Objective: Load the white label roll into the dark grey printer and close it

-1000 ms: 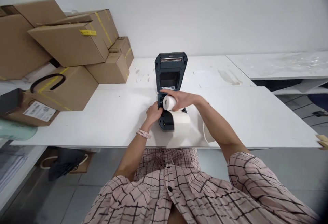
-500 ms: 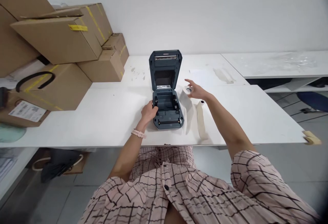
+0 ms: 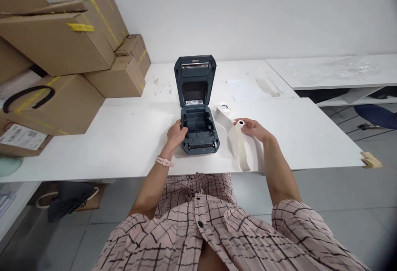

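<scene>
A dark grey label printer (image 3: 198, 126) stands on the white table with its lid (image 3: 195, 79) raised and its inner bay exposed. My left hand (image 3: 177, 134) grips the printer's left side, thumb over the rim. To the right of the printer, my right hand (image 3: 252, 128) has its fingers closed around a small cream paper roll (image 3: 240, 132) with a dark core, whose loose strip hangs toward the table's front edge. Behind it sits a white label roll (image 3: 223, 109), with a length of its strip unwound beside the printer.
Stacked cardboard boxes (image 3: 77, 43) fill the table's left side, one with a black strap (image 3: 29, 93). A white sheet (image 3: 243, 90) lies behind the rolls. Clear plastic (image 3: 356, 66) rests on the far right table. Brown tape (image 3: 371, 160) covers the table's right corner.
My right hand has let go of the white label roll and moved toward me onto the cream roll, which now sits slightly closer to the printer. My left hand keeps its hold.
</scene>
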{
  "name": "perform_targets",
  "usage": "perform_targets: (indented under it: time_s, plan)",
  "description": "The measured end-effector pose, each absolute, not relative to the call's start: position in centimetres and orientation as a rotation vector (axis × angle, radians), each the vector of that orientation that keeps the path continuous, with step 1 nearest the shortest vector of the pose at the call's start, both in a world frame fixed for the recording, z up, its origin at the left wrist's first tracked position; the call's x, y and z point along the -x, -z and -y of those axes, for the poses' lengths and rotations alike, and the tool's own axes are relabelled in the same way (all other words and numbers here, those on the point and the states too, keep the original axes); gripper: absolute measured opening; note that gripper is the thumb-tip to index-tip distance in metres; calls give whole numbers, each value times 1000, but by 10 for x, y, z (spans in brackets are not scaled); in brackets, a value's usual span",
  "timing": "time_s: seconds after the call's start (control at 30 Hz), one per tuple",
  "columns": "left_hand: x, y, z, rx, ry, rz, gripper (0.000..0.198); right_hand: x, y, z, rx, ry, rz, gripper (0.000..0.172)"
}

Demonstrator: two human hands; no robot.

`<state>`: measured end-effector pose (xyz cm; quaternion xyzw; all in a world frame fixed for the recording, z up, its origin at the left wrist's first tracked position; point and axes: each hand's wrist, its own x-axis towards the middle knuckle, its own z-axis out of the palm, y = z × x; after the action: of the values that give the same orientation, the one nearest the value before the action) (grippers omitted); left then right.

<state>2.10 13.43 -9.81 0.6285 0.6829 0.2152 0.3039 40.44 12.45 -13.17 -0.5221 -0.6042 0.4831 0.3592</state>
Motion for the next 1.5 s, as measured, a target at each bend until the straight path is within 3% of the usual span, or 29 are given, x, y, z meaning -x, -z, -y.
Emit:
perform_targets:
  time_s: [0.17,0.27,0.37,0.47,0.57,0.7,0.8,1.13,1.5]
  plan:
    - [-21,99,-133,-1627,-612,-1794,48,-352,73,-107,1045,-1306,1632,55]
    - [-21,101,-133,-1623,-633,-1779,50,-310,28,-124,841,-1105,2053,49]
    - [-20,106,-134,-1616,-663,-1763,51,-255,12,-155,967,-807,2533,45]
    - [-19,112,-135,-1589,-716,-1734,50,-208,27,-178,1349,-443,2914,44]
    - [-19,119,-136,-1543,-777,-1690,51,-186,45,-184,1455,-295,3041,38]
    - [-22,127,-138,-1471,-936,-1617,54,-191,50,-173,1375,-287,3031,30]
    - [-26,127,-136,-1321,-1035,-1398,58,-206,51,-154,1296,-287,2926,34]
    - [-30,113,-128,-1096,-998,-1302,70,-244,82,-69,1051,-476,2445,36]
    - [-28,115,-129,-1106,-974,-1313,74,-238,91,-57,1108,-397,2459,36]
